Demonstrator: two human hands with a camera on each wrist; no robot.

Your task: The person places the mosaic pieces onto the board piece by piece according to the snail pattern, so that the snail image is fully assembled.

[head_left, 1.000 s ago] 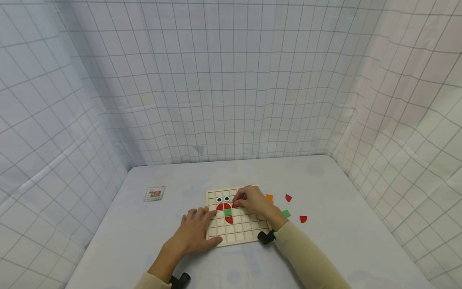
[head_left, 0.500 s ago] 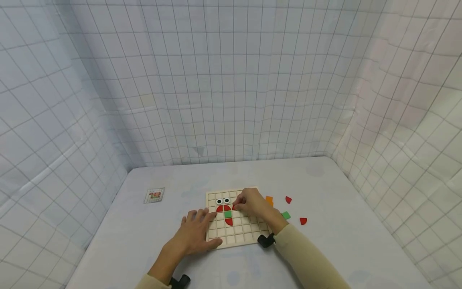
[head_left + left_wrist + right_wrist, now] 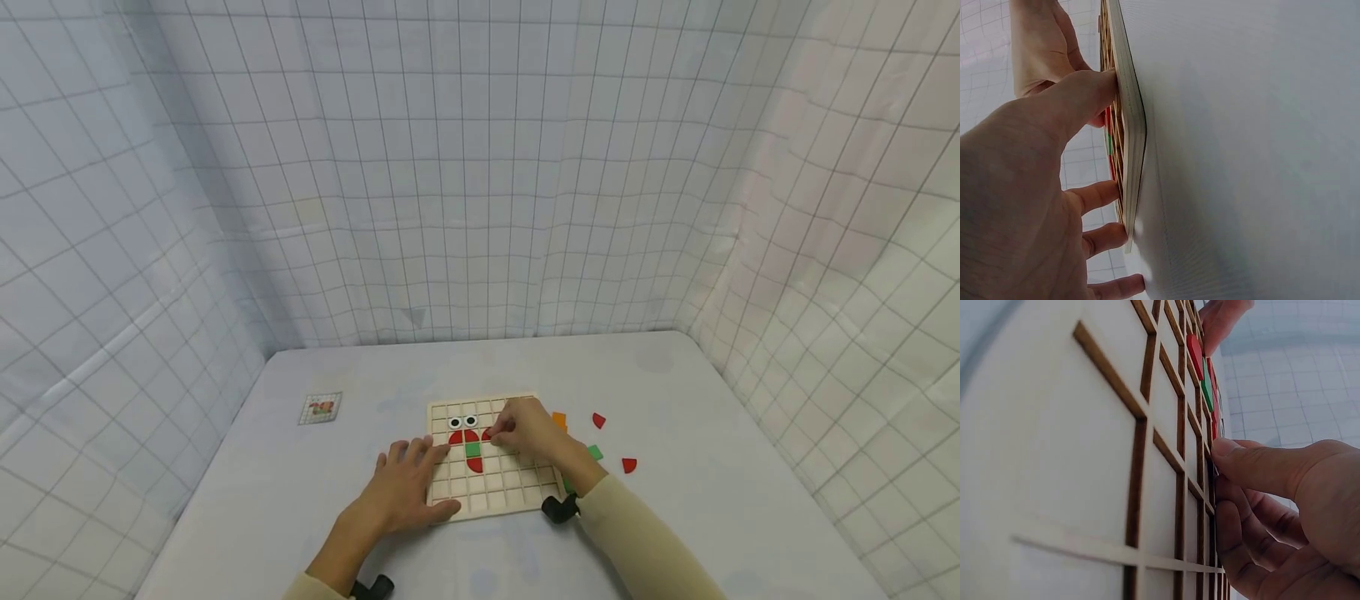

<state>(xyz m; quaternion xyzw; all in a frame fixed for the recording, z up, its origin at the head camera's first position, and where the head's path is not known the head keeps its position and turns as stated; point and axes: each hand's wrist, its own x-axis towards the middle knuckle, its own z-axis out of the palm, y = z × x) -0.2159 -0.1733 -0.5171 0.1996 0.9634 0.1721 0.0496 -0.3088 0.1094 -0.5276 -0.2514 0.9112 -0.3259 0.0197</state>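
Pale wooden grid board (image 3: 495,483) lies on the white table (image 3: 750,467), the left hand (image 3: 401,490) resting spread-fingered on its left edge. Farther in sits a green square tile (image 3: 472,450); beyond, the right hand (image 3: 528,429), fingers curled, pinches a red quarter-circle tile (image 3: 486,434) at the board. Behind are two black-and-white eye tiles (image 3: 455,423).

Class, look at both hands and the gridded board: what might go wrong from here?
The right hand pinches a red piece close to another red piece, which it might nudge.
A green piece lies close by the right wrist and could get brushed aside.
The left hand touches the gridded board at its left side; a push might shift it.
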